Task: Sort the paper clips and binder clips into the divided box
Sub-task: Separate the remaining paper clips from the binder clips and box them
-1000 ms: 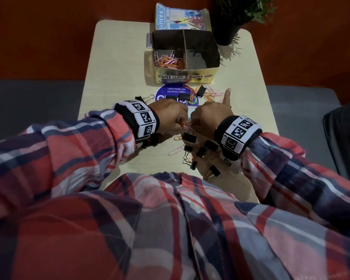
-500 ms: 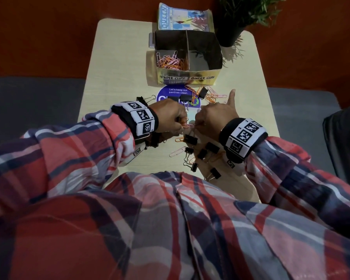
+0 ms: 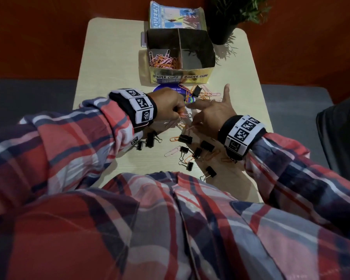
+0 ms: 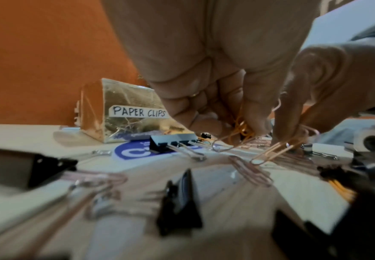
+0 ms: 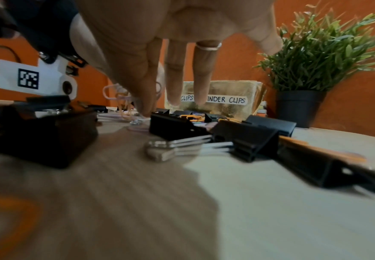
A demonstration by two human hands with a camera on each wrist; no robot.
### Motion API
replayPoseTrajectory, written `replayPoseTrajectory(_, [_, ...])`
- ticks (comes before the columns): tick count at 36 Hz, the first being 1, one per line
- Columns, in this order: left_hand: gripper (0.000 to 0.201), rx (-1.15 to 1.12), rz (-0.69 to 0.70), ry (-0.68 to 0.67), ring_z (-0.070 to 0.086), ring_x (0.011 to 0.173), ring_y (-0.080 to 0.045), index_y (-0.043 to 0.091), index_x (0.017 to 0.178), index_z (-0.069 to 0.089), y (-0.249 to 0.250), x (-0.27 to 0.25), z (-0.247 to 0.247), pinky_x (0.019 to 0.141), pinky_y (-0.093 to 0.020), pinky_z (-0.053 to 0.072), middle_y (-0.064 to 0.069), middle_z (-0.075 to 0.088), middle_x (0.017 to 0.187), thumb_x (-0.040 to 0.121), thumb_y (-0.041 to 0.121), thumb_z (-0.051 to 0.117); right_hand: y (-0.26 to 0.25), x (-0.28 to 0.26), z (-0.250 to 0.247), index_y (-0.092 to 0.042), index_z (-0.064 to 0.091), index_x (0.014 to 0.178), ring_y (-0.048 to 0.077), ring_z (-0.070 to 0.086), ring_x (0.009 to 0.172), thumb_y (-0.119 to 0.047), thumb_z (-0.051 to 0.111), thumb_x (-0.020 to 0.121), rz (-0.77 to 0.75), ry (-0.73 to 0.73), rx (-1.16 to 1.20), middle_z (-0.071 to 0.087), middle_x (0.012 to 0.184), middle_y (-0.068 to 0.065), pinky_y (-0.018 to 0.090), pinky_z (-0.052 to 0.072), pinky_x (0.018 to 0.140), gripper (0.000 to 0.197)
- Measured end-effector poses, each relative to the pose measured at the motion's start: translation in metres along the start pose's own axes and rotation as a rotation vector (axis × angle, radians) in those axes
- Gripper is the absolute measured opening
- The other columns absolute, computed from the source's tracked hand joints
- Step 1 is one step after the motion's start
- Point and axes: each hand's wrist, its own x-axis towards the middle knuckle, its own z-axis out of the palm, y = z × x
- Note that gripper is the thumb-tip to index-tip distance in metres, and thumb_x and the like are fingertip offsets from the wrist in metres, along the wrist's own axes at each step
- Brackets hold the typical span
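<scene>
My left hand [image 3: 178,113] is curled round a small bunch of orange and pink paper clips [image 4: 242,130], just above the table. Close beside it, my right hand [image 3: 192,126] pinches one pink paper clip [image 4: 268,153] lying on the table between thumb and forefinger; its other fingers [image 5: 202,77] stay straight. Several black binder clips [image 3: 185,138] and loose paper clips [image 3: 172,151] lie scattered in front of both hands. More clips [image 3: 202,92] lie near the gold divided box [image 3: 181,76]. Its left compartment holds a pile of paper clips [image 3: 162,61]; the right one, labelled for binder clips, shows a bare floor [image 3: 192,61].
A potted plant [image 3: 224,29] stands at the back right, close to the box. A magazine [image 3: 174,17] lies behind the box. A round purple sticker [image 3: 168,88] sits on the table [image 3: 109,63]. A dark seat [image 3: 339,134] is off the right edge.
The two hands were knuckle to knuckle and have drawn slightly apart. The right hand's fingers have spread, and its thumb and forefinger have come down onto a clip on the table.
</scene>
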Motion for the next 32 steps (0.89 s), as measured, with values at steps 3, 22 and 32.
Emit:
replayPoseTrajectory(3, [0.007, -0.003, -0.005, 0.002, 0.055, 0.079, -0.016, 0.017, 0.081, 0.066, 0.001, 0.001, -0.002, 0.073, -0.029, 0.046, 0.001, 0.060, 0.086, 0.083, 0.011, 0.065, -0.001, 0.003, 0.001, -0.036, 0.069, 0.106, 0.017, 0.048, 0.128, -0.040, 0.054, 0.093, 0.014, -0.010, 0.033, 0.060, 0.125, -0.009, 0.073, -0.012, 0.103, 0.021])
replayPoseTrajectory(22, [0.016, -0.070, -0.241, 0.352, 0.059, 0.084, -0.015, 0.012, 0.100, 0.070, -0.016, 0.000, -0.053, 0.081, -0.031, 0.048, 0.002, 0.068, 0.093, 0.087, 0.019, 0.066, -0.005, 0.008, 0.005, -0.011, 0.065, 0.092, 0.027, 0.061, 0.103, -0.050, 0.043, 0.094, 0.125, -0.028, -0.061, 0.067, 0.093, 0.001, 0.073, -0.007, 0.105, 0.045])
replayPoseTrajectory(32, [0.016, 0.208, -0.313, 0.444, 0.061, 0.103, -0.033, 0.007, 0.100, 0.071, -0.030, 0.042, -0.090, 0.080, -0.037, 0.046, -0.015, 0.069, 0.107, 0.089, 0.013, 0.061, -0.015, 0.002, 0.000, -0.038, 0.055, 0.125, 0.021, 0.059, 0.107, -0.045, 0.044, 0.095, -0.078, -0.046, -0.042, 0.056, 0.115, -0.007, 0.045, 0.028, 0.106, 0.032])
